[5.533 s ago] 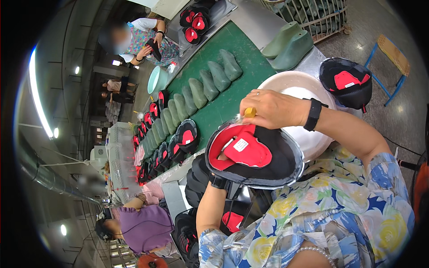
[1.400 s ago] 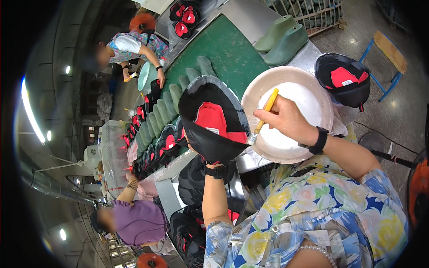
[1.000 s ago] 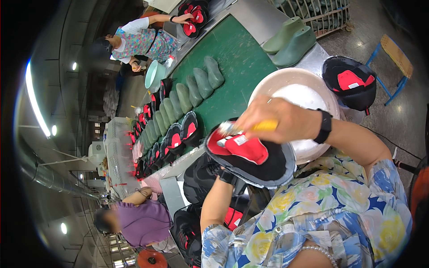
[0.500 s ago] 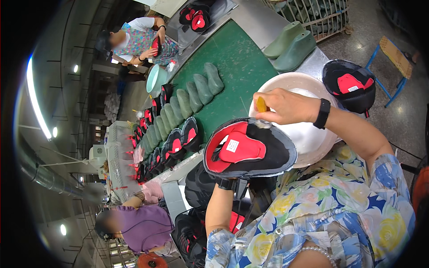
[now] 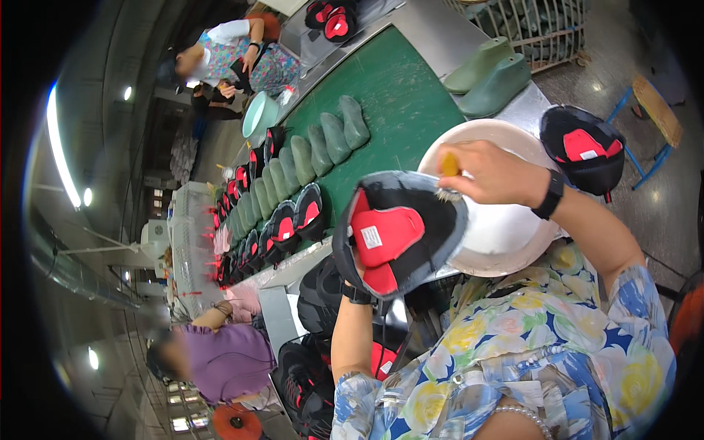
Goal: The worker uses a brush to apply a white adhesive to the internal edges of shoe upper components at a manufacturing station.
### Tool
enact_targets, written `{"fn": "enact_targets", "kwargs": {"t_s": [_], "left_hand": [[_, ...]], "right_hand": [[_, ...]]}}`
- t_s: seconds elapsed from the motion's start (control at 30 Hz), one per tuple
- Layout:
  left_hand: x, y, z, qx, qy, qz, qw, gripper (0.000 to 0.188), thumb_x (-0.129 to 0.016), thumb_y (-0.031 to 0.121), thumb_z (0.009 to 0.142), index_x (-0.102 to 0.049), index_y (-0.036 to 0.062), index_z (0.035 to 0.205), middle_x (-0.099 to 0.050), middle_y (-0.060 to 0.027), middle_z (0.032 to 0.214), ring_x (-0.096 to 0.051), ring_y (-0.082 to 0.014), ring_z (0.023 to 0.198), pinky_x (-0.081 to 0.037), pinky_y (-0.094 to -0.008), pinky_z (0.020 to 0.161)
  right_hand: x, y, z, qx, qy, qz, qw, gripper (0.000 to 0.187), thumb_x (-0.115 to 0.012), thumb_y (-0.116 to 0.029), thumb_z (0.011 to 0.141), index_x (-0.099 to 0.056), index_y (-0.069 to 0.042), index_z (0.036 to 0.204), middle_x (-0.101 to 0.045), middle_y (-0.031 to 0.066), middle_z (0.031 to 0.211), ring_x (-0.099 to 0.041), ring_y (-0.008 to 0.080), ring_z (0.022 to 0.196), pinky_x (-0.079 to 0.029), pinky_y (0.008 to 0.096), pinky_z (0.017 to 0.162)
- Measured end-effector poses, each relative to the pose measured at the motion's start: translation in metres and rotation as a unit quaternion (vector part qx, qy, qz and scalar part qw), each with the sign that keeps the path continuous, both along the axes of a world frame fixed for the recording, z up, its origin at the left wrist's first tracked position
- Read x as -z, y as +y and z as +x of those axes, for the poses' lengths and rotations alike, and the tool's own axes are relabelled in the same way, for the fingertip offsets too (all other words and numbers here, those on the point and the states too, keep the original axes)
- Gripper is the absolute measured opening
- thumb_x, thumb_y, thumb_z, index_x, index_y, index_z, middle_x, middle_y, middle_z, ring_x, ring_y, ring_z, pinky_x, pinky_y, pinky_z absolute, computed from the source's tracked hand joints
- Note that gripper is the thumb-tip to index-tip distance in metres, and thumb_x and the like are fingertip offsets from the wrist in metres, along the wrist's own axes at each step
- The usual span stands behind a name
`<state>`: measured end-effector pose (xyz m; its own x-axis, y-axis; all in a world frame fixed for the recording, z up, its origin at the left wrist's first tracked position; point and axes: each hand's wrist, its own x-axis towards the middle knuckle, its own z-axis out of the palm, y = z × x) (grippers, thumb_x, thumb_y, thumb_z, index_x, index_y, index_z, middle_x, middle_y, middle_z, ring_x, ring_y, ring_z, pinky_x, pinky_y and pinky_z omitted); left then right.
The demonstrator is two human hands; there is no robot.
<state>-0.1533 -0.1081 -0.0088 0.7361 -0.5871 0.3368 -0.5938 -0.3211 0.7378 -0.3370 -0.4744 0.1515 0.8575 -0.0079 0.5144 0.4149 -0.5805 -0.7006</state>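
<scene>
My right hand (image 5: 493,173) is closed around the yellow handle of a brush (image 5: 450,164). The brush's pale bristles rest on the grey, coated rim of a black shoe upper (image 5: 433,213). This upper has a red lining with a white label, and its open underside faces up. Mostly hidden behind it, my left hand (image 5: 349,283) holds it from below; few of its fingers show. Beneath and beyond my right hand stands a pale round basin (image 5: 533,249) with white contents.
A green conveyor belt (image 5: 396,81) carries rows of green shoe lasts (image 5: 301,155) and black-red uppers (image 5: 309,211). Two larger lasts (image 5: 499,86) and another upper (image 5: 584,150) lie near the basin. More uppers (image 5: 304,389) sit at my left. Two people (image 5: 231,370) work along the line.
The shoe upper has tilted and turned in my left hand, its toe end rising. My right hand has moved slightly right with the brush, whose bristles now show at the rim.
</scene>
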Motion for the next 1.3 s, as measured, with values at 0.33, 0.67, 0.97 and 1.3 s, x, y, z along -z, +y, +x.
{"fn": "enact_targets", "kwargs": {"t_s": [0.33, 0.67, 0.97, 1.3], "left_hand": [[0.05, 0.01, 0.145, -0.037, 0.695, -0.646, 0.313, 0.028, -0.058, 0.013, 0.098, -0.062, 0.0021, 0.124, -0.066, -0.014, 0.125, -0.063, -0.0273, 0.117, -0.052, -0.0427, 0.103], [0.116, -0.009, 0.139, -0.204, 0.637, -0.561, 0.488, 0.015, -0.047, 0.002, 0.102, -0.055, -0.0107, 0.106, -0.061, -0.0155, 0.097, -0.065, -0.022, 0.086, -0.061, -0.0296, 0.078], [0.044, -0.036, 0.125, -0.205, 0.553, -0.624, 0.513, 0.034, -0.042, 0.018, 0.107, -0.045, -0.0088, 0.128, -0.051, -0.0255, 0.13, -0.055, -0.0393, 0.119, -0.048, -0.0486, 0.108], [-0.026, 0.051, 0.042, -0.079, 0.039, 0.474, 0.876, 0.076, -0.068, 0.028, 0.084, -0.038, -0.0002, 0.148, -0.05, -0.0249, 0.141, -0.045, -0.0383, 0.135, -0.037, -0.0588, 0.108]], "right_hand": [[0.026, 0.012, -0.039, 0.104, 0.099, 0.128, 0.981, 0.016, -0.071, -0.013, 0.088, -0.061, -0.003, 0.093, -0.069, 0.0134, 0.084, -0.07, 0.027, 0.08, -0.052, 0.0347, 0.072], [0.036, -0.004, -0.038, 0.13, 0.167, 0.077, 0.974, 0.014, -0.072, -0.01, 0.086, -0.061, -0.002, 0.091, -0.068, 0.0113, 0.083, -0.069, 0.023, 0.077, -0.051, 0.0312, 0.072], [0.043, 0.01, -0.033, 0.109, 0.192, 0.089, 0.971, 0.013, -0.071, -0.008, 0.087, -0.061, -0.001, 0.092, -0.067, 0.0106, 0.083, -0.068, 0.0221, 0.078, -0.05, 0.0305, 0.072], [0.055, -0.007, -0.052, 0.126, 0.202, 0.05, 0.97, 0.016, -0.07, -0.011, 0.089, -0.062, 0.001, 0.094, -0.068, 0.0113, 0.082, -0.068, 0.0192, 0.076, -0.051, 0.0296, 0.07]]}}
